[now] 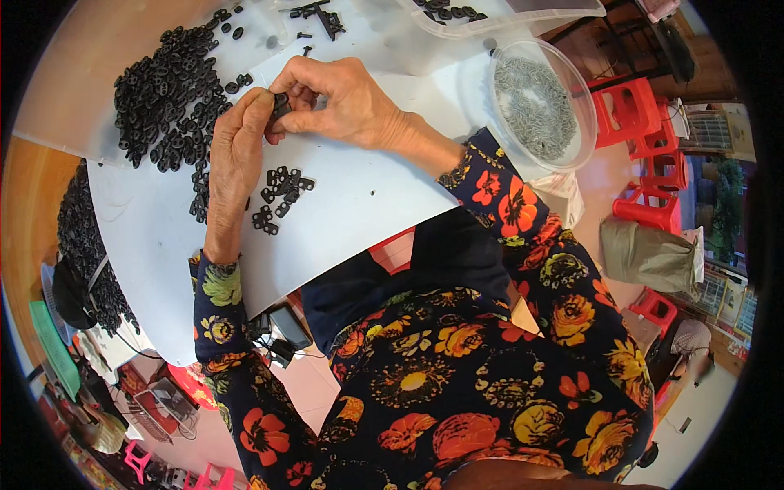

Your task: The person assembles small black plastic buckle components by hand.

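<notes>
Between my two hands, above the white table (384, 204), is a small black plastic piece (281, 104), partly covered by fingers. My left hand (237, 151) pinches it from the left with thumb and forefinger. Reaching in from the right, my right hand (347, 102) has its thumb and curled fingers closed on the same piece. A large heap of small black oval parts with holes (163, 102) spreads to the left of my hands. Nearer to me, just right of my left wrist, lies a little cluster of black pieces (284, 190).
A round see-through tub (587, 139) holding many small metal pieces stands at the table's right. At the far edge are a see-through plastic bin (531, 24) and black strips (327, 20). More black parts (90, 253) lie at far left. Red stools (627, 113) stand on the right.
</notes>
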`<state>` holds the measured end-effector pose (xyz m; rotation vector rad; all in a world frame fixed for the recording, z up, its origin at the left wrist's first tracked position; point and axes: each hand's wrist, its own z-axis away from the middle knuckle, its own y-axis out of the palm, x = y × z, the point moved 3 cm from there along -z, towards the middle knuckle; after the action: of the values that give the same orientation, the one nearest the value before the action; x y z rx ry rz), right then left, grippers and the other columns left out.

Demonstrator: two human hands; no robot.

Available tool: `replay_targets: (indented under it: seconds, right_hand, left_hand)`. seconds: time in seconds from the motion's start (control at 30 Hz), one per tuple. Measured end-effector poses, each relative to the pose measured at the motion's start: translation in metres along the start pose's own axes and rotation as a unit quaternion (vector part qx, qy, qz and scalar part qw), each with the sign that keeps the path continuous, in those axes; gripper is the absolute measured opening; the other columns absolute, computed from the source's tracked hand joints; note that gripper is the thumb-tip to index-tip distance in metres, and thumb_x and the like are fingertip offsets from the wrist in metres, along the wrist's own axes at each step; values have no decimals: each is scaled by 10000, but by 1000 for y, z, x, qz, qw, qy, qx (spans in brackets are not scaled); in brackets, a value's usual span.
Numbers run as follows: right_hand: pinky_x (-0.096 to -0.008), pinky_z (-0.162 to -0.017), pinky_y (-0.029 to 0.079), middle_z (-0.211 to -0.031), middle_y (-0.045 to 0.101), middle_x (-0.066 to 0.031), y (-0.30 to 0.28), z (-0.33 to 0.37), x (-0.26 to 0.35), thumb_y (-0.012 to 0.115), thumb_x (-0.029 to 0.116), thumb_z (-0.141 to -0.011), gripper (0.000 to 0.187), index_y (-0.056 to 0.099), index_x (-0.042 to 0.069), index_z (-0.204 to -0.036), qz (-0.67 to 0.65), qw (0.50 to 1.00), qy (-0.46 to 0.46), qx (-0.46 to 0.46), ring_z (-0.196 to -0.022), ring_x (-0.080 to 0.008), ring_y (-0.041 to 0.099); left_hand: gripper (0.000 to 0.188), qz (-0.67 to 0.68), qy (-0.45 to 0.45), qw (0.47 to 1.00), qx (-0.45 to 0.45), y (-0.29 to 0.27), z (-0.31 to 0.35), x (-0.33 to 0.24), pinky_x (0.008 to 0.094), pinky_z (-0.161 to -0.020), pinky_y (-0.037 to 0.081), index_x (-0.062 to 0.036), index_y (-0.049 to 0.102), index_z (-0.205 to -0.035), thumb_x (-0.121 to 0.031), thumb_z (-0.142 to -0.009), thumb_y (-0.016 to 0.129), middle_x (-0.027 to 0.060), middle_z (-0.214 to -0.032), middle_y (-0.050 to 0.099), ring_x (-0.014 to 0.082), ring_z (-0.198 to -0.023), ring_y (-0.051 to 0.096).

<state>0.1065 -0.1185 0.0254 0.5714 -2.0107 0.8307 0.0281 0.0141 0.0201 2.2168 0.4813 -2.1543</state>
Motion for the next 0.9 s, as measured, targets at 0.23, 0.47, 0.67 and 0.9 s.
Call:
replay_targets:
  seconds: [0.23, 0.47, 0.67, 0.9]
  right_hand:
    - [-241, -577, 470, -670, 571, -28, 3, 2, -2, 740, 90, -731, 259, 563, 25, -909, 4, 1000, -3, 11, -618, -104, 548]
    - [-253, -569, 465, -669, 578, -41, 6, 4, -2, 714, 62, -743, 215, 544, 31, -871, 16, 1000, -15, -10, -616, -116, 550]
    - [-250, -567, 461, -684, 603, -51, 3, 5, 3, 702, 45, -751, 200, 535, 25, -858, 13, 999, -32, -19, -616, -119, 558]
    - [-246, -563, 450, -701, 618, -48, 1, 6, 0, 707, 45, -766, 200, 531, 15, -856, -28, 999, -41, -13, -631, -95, 552]
  left_hand:
    - [355, -14, 14, 999, 27, -2, 0, 1, 219, -572, 342, -28, 506, -758, -291, -982, 423, -15, -634, 449, 72, -612, 398]
    - [337, -35, 39, 999, 13, 3, 3, 4, 227, -554, 328, -27, 493, -766, -263, -992, 408, -22, -627, 417, 73, -604, 376]
    - [330, -70, 52, 996, 1, 6, 6, -7, 236, -544, 312, -26, 485, -770, -257, -990, 402, -14, -626, 399, 76, -604, 354]
    - [346, -73, 46, 996, 2, 9, 8, -11, 235, -545, 297, -33, 464, -753, -274, -990, 388, -14, -633, 387, 76, -615, 344]
